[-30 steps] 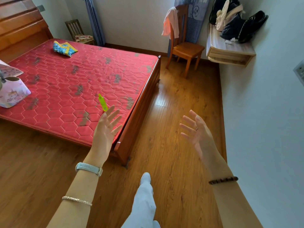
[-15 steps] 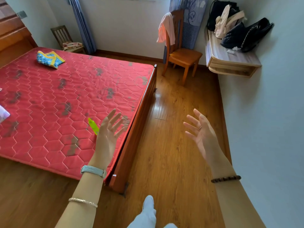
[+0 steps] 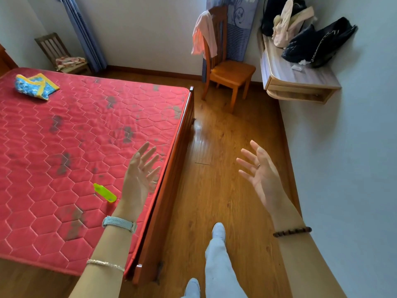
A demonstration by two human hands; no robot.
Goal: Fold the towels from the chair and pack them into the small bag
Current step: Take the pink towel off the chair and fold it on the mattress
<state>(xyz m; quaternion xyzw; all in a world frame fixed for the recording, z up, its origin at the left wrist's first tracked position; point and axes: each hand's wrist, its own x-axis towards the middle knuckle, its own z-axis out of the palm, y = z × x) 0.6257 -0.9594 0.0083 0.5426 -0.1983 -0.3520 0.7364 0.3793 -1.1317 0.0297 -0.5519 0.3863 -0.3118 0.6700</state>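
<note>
Both bare hands are hovering mid-frame, palms facing inward, fingers spreading apart and holding nothing: the left hand (image 3: 140, 173) over the red quilted mattress (image 3: 64, 147), the right hand (image 3: 261, 171) over the wooden floor (image 3: 214, 190).

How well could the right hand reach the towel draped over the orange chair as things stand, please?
Probably not yet: the right hand is open and empty, well short of the towel hanging over the chair. Only bare floor lies between them, so stepping closer should do.

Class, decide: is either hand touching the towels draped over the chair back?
Apart. The head view shows the left hand and right hand open and empty, with bare floor between them and the towels on the chair.
</note>
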